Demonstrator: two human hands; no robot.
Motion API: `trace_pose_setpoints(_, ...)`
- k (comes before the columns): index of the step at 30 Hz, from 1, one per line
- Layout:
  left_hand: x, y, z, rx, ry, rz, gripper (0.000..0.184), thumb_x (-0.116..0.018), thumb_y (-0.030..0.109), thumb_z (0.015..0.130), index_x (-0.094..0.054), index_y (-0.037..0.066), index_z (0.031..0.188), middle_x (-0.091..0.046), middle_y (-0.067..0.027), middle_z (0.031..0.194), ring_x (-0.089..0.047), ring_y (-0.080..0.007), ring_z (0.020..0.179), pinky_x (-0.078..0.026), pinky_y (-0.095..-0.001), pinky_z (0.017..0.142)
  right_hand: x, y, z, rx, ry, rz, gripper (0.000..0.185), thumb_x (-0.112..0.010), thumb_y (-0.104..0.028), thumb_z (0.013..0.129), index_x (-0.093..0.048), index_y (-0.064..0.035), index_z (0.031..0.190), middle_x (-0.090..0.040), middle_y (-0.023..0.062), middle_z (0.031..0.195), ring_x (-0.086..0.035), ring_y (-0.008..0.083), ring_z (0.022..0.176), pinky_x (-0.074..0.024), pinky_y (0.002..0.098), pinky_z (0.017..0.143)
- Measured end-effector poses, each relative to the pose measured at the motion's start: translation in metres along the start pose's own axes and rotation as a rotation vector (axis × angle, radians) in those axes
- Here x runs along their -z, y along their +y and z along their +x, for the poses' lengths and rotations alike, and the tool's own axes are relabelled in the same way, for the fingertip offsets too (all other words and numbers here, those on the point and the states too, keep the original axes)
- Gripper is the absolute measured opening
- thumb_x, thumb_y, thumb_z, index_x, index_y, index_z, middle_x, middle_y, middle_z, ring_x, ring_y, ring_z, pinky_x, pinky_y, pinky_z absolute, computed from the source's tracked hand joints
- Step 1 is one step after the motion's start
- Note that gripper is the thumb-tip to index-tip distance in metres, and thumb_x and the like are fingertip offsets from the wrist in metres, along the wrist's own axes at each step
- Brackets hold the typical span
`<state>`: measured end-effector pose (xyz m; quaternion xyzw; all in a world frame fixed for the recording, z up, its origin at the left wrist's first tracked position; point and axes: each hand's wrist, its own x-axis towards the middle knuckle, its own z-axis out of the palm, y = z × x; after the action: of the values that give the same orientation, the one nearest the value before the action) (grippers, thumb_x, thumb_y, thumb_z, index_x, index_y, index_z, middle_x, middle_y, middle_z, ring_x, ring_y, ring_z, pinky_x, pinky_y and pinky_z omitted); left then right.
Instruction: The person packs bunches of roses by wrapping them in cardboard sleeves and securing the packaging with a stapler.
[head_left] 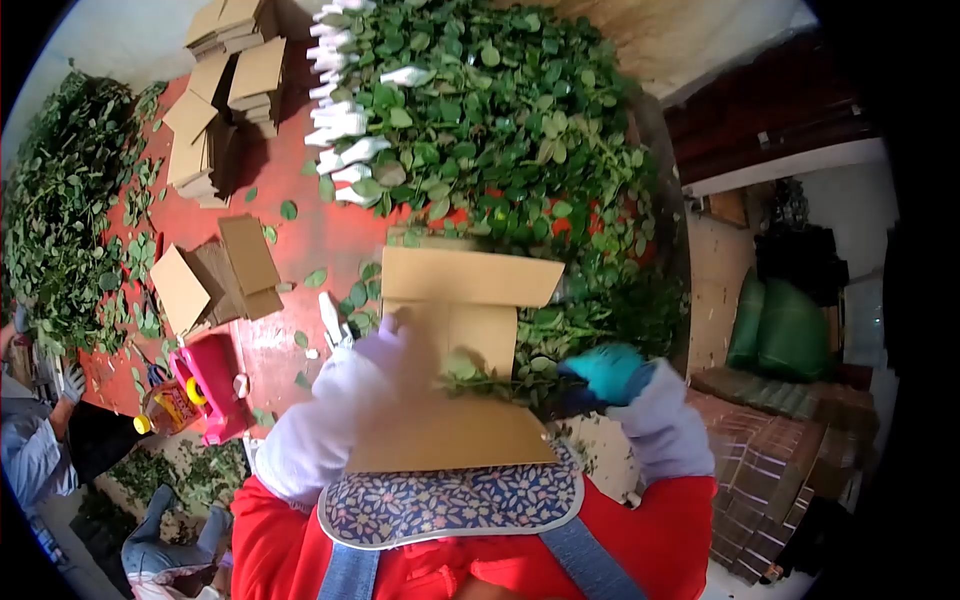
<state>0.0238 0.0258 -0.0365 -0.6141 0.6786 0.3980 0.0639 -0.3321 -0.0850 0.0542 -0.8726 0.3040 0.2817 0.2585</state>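
The head view shows some leafy stems [485,380] lying across an open cardboard sheet [455,435], right in front of the person. The right hand [608,372], in a blue-green glove, is at the right end of the stems and seems to touch them, but its fingertips are dark among the leaves, so one cannot tell how tightly they are closed. The left hand [385,345] is a blur over the left side of the sheet, and one cannot tell if its fingers hold anything. The stems look light and bendy, with soft leaves that could tear or snag, so the best place to hold them is low on the bare stalks, with a gentle squeeze. The cardboard looks light and stiff, but its folds will bend; its flat edges are good to grip. Close by on the far side is a big leafy heap [480,110], with white tips [340,150] along its left side, and its loose leaves could catch on the cardboard or a sleeve. A white-handled thing [330,318] lies near the left hand and could get bumped. Farther left are folded cardboard pieces [215,275], a pink holder [218,395] and a bottle [168,407]. Another person's gloved hand [73,383] is well apart, at the far left.
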Motion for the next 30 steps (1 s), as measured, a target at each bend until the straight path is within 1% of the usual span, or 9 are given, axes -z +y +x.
trace_pose_setpoints(1,0.004,0.004,-0.003,-0.004,-0.018,0.03,0.089,-0.086,0.038,0.06,-0.04,0.0,0.126,-0.04,-0.0252,0.125,-0.053,-0.0429,0.108,-0.048,-0.0424,0.09,0.065,-0.024,0.004,-0.097,-0.009,-0.06,0.04,-0.067,-0.026,0.08,-0.061,-0.008,0.115,-0.064,0.0153,0.094,-0.062,0.0335,0.086,-0.0497,0.0427,0.07)
trace_pose_setpoints(5,0.038,0.026,-0.022,0.026,-0.026,-0.092,0.09,-0.086,0.041,0.058,-0.041,-0.003,0.124,-0.041,-0.0263,0.125,-0.055,-0.0434,0.106,-0.048,-0.0423,0.091,0.198,-0.028,0.098,0.246,1.184,-0.26,0.032,-0.07,-0.018,0.08,-0.06,-0.0008,0.105,-0.06,0.0114,0.079,-0.059,0.0311,0.074,-0.0462,0.0437,0.064)
trace_pose_setpoints(7,0.04,0.024,-0.024,-0.105,0.006,-0.001,0.089,-0.085,0.042,0.058,-0.044,-0.002,0.124,-0.041,-0.0255,0.125,-0.054,-0.0432,0.107,-0.047,-0.043,0.091,0.228,0.011,0.184,0.204,1.23,-0.313,0.031,-0.066,-0.01,0.083,-0.06,-0.0043,0.113,-0.065,0.0147,0.096,-0.062,0.0334,0.087,-0.0495,0.0409,0.074)
trace_pose_setpoints(11,0.028,0.014,-0.016,-0.146,0.07,0.087,0.088,-0.083,0.046,0.059,-0.046,0.003,0.127,-0.044,-0.0237,0.126,-0.055,-0.0419,0.107,-0.047,-0.0447,0.091,0.235,0.065,0.321,-0.429,0.678,-0.265,0.024,-0.045,-0.018,0.092,-0.061,-0.0095,0.109,-0.064,0.015,0.106,-0.061,0.0335,0.101,-0.0499,0.0443,0.085)
trace_pose_setpoints(14,-0.002,-0.003,-0.01,-0.101,0.149,0.073,0.086,-0.08,0.048,0.062,-0.046,0.005,0.128,-0.047,-0.021,0.126,-0.057,-0.0409,0.105,-0.048,-0.0463,0.088,0.245,0.085,0.33,-0.497,0.49,-0.299,0.023,-0.044,-0.014,0.091,-0.06,-0.011,0.106,-0.062,0.0172,0.108,-0.061,0.0343,0.103,-0.0502,0.0435,0.087)
trace_pose_setpoints(17,0.008,0.002,-0.017,-0.112,0.138,-0.027,0.084,-0.082,0.042,0.061,-0.045,0.006,0.127,-0.045,-0.0174,0.132,-0.059,-0.0384,0.101,-0.051,-0.0433,0.085,0.247,0.09,0.266,-0.185,1.051,-0.289,0.022,-0.042,-0.018,0.094,-0.06,-0.008,0.102,-0.064,0.0167,0.097,-0.06,0.0361,0.084,-0.0466,0.0446,0.073)
trace_pose_setpoints(21,0.001,0.001,-0.022,-0.171,0.283,-0.011,0.083,-0.082,0.042,0.061,-0.046,0.006,0.127,-0.045,-0.0185,0.13,-0.06,-0.0371,0.099,-0.052,-0.0431,0.083,0.248,0.04,0.195,0.023,0.976,0.165,0.027,-0.05,-0.01,0.087,-0.058,-0.0104,0.113,-0.063,0.0142,0.093,-0.061,0.031,0.082,-0.0487,0.0414,0.069)
trace_pose_setpoints(24,0.036,0.021,-0.043,-0.214,0.327,-0.105,0.022,-0.059,0.021,0.076,-0.058,0.012,0.096,-0.055,-0.0051,0.103,-0.056,-0.0259,0.102,-0.049,-0.0377,0.075,0.231,-0.01,0.205,0.15,0.873,-0.239,0.024,-0.054,-0.005,0.082,-0.057,-0.011,0.105,-0.061,0.0149,0.09,-0.062,0.0337,0.081,-0.0493,0.0429,0.067)
trace_pose_setpoints(30,0.0,-0.007,-0.014,-0.133,0.165,0.006,0.083,-0.081,0.043,0.063,-0.047,0.004,0.128,-0.047,-0.0195,0.125,-0.056,-0.038,0.106,-0.049,-0.0425,0.089,0.171,0.001,0.339,-0.024,0.431,-0.415,0.038,-0.052,-0.013,0.086,-0.053,-0.0125,0.124,-0.065,0.0139,0.104,-0.063,0.0331,0.09,-0.0495,0.043,0.081)
